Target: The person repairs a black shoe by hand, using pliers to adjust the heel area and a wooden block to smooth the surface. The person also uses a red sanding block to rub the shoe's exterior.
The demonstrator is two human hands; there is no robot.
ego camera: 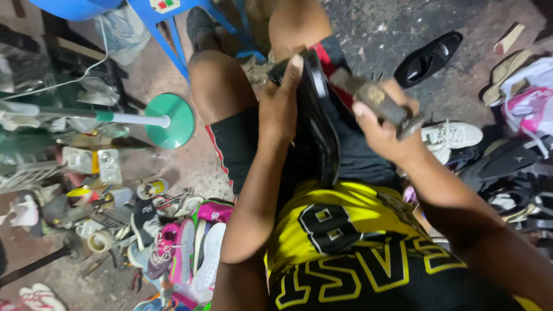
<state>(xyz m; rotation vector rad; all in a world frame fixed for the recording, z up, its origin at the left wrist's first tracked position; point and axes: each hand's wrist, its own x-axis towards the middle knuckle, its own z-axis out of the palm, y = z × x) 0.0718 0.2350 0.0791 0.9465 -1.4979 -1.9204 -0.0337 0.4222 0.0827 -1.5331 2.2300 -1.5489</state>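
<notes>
Black shoe (pixel 315 124) standing on edge on the lap, sole turned right, toe end far, heel end near against the yellow-and-black jersey (pixel 351 247). Left hand (pixel 282 101) wrapped round the shoe's left side, fingers (pixel 295 66) pressed together and curled over the far rim, thumb side hidden behind the upper. Right hand (pixel 383 124) just right of the shoe, fingers closed around the handle of a worn hammer (pixel 374 99); hammer head pointing near-right, handle end slanting far-left and close to the sole, contact with the sole not clear. Bare knees far of the hands, black shorts with red trim beneath the shoe.

On the concrete floor (pixel 374 29), far right, a single black dress shoe (pixel 429 57). Just right of the right wrist, a white sneaker (pixel 452 135) with laces. Further right, a heap of dark sandals (pixel 507 173) and a pink-and-white bag (pixel 533 109). Far left, blue metal legs of a stand (pixel 167 34). Left of the knees, a green round disc on a white pole (pixel 173 120), lying sideways. Near left, a pile of pink and white sneakers (pixel 184 253), with a roll of tape (pixel 101 241) and small cans and tools scattered left of it, too cluttered to tell apart.
</notes>
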